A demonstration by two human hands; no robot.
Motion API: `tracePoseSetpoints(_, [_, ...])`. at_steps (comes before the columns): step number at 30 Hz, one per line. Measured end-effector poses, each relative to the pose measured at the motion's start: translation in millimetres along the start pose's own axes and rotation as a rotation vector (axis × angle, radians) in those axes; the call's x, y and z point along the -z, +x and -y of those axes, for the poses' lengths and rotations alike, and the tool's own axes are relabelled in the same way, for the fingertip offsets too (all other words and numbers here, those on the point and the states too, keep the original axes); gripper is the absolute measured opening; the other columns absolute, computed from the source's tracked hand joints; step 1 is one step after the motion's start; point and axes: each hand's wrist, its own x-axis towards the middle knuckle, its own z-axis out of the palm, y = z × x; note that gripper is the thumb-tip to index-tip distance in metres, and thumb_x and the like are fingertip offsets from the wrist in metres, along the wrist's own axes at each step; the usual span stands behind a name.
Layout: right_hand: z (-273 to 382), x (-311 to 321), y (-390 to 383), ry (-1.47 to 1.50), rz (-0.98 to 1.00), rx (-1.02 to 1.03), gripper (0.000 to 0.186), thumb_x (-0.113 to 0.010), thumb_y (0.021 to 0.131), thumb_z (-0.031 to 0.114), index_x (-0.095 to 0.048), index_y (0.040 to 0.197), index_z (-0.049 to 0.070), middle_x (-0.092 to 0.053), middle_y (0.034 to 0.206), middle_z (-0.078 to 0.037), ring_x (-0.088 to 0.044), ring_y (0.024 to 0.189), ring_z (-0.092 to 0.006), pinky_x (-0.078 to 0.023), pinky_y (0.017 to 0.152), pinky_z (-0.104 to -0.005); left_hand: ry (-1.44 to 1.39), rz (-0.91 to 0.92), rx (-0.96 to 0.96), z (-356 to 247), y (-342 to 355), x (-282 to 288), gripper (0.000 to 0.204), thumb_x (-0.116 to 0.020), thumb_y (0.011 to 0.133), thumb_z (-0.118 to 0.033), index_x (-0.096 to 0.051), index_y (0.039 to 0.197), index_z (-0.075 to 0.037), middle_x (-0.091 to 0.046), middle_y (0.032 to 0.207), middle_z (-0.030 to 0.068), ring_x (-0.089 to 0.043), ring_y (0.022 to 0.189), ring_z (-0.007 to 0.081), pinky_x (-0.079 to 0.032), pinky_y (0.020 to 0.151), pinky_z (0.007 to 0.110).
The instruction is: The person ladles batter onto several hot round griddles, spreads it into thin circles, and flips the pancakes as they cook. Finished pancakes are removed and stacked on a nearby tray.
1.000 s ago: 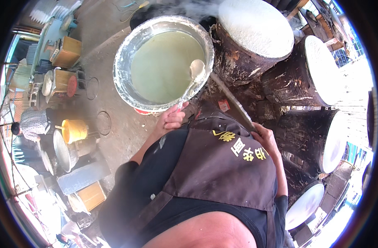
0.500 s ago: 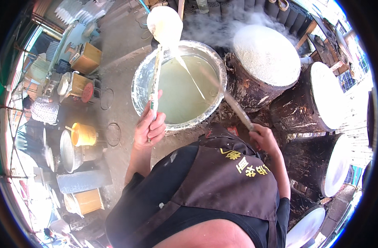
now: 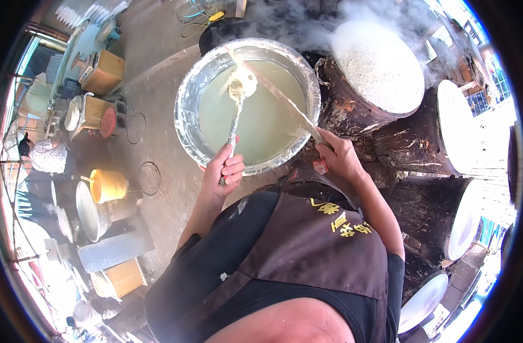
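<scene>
My left hand (image 3: 225, 167) is closed around the handle of a long-handled tool (image 3: 235, 129) with a rounded, white-coated end. That end is over the pale, milky liquid (image 3: 267, 128) in a large metal basin (image 3: 185, 123) in front of me. In my right hand (image 3: 340, 154) is a long, pale stick (image 3: 290, 105), slanting over the basin toward the far left. Its far part is blurred and passes close to the tool's end; I cannot tell whether they touch. White smears coat the basin's rim and inner wall.
Steam rises by a dark, crusted drum (image 3: 353, 108) with a round white top, right of the basin. More drums (image 3: 410, 143) line the right side. At left are a yellow bucket (image 3: 108, 186), wooden boxes (image 3: 108, 71), a wire ring (image 3: 149, 178) and a person (image 3: 49, 155) in a patterned top.
The left tool's coated end has come down toward the basin and looks smaller; the strand trailing from it is gone. My right hand has moved up and left, carrying the stick farther across the basin.
</scene>
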Motion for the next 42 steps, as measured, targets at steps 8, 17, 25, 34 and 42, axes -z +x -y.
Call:
tracePoseSetpoints(8, [-46.4, 9.3, -35.6, 0.036, 0.151, -0.432, 0.050, -0.066, 0.086, 0.011, -0.053, 0.134, 0.013, -0.068, 0.084, -0.007, -0.062, 0.065, -0.0116, -0.051, 0.056, -0.0291, 0.134, 0.038, 0.181, -19.9, -1.5, -10.0, 0.033, -0.038, 0.103, -0.021, -0.044, 0.136, -0.017, -0.038, 0.067, -0.0019, -0.035, 0.044, 0.0034, -0.034, 0.031, 0.019])
tracePoseSetpoints(17, [-46.3, 35.4, -65.9, -0.068, -0.301, 0.073, 0.050, -0.062, 0.085, 0.003, -0.053, 0.134, 0.008, -0.066, 0.079, -0.007, -0.060, 0.061, -0.0090, -0.051, 0.060, -0.0257, 0.477, 0.061, 0.252, -1.8, 12.2, -67.7, 0.041, -0.041, 0.102, -0.019, -0.035, 0.142, -0.015, -0.037, 0.066, -0.0018, -0.032, 0.041, 0.0033, -0.034, 0.030, 0.018])
tracePoseSetpoints(25, [-81.5, 88.2, -237.3, 0.131, -0.634, -0.353, 0.050, -0.061, 0.086, 0.002, -0.054, 0.135, 0.014, -0.054, 0.063, 0.003, -0.047, 0.052, -0.0025, -0.040, 0.048, -0.0213, 0.772, 0.290, 0.388, 105.7, 50.9, -164.7, 0.046, -0.040, 0.101, -0.014, -0.029, 0.145, -0.015, -0.036, 0.065, -0.0003, -0.033, 0.041, 0.0042, -0.032, 0.029, 0.019])
tracePoseSetpoints(34, [-60.9, 102.7, -411.2, -0.031, -1.171, -0.507, 0.045, -0.066, 0.083, 0.005, -0.057, 0.127, 0.006, -0.066, 0.115, -0.015, -0.067, 0.098, -0.0226, -0.050, 0.086, -0.0307, 0.910, 0.514, 0.970, 303.8, 100.1, -279.9, 0.046, -0.041, 0.100, -0.011, -0.029, 0.145, -0.013, -0.038, 0.065, 0.0014, -0.035, 0.040, 0.0063, -0.032, 0.029, 0.020])
tracePoseSetpoints(42, [-28.4, 118.0, -487.1, -0.078, -1.525, -0.718, 0.046, -0.063, 0.083, 0.002, -0.055, 0.129, 0.004, -0.061, 0.123, -0.018, -0.062, 0.112, -0.0256, -0.047, 0.094, -0.0307, 1.068, 0.737, 1.199, 475.9, 108.3, -337.9, 0.035, -0.046, 0.100, -0.014, -0.040, 0.134, -0.014, -0.038, 0.062, -0.0024, -0.035, 0.041, 0.0043, -0.031, 0.028, 0.019])
